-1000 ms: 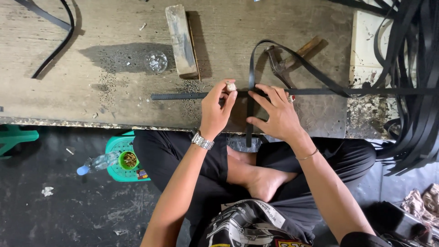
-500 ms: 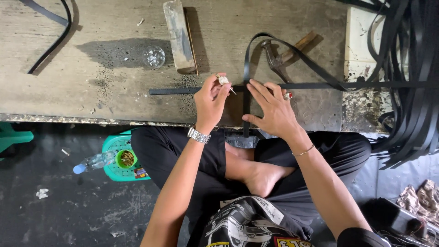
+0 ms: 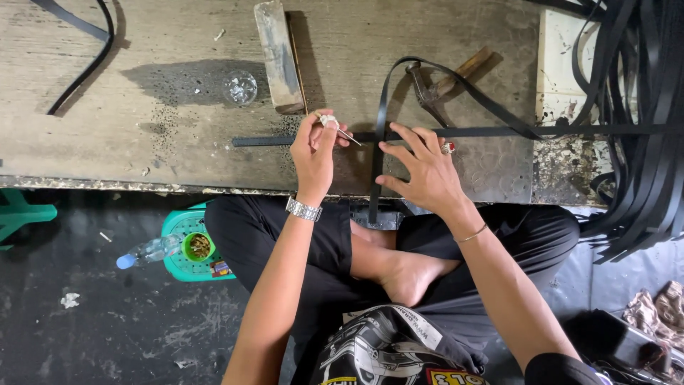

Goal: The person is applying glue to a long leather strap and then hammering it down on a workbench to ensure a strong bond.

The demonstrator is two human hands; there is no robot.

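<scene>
A long black strap (image 3: 499, 132) lies across the worn wooden board (image 3: 142, 142), crossed by a second black strap (image 3: 376, 164) that loops up and hangs over the near edge. My left hand (image 3: 315, 146) pinches a small pointed tool with a pale handle (image 3: 333, 125) just above the long strap. My right hand (image 3: 424, 167), a red-stoned ring on one finger, presses flat with spread fingers where the two straps cross.
A wooden block (image 3: 278, 53) and a small glass (image 3: 240, 87) sit behind my left hand. A hammer (image 3: 445, 78) lies under the strap loop. Several black straps (image 3: 645, 107) pile at the right. A green stool (image 3: 189, 246) with a bottle stands on the floor.
My left hand has lifted slightly, bringing the pointed tool to the strap crossing. My right hand stays flat on the straps. The view has shifted a little.
</scene>
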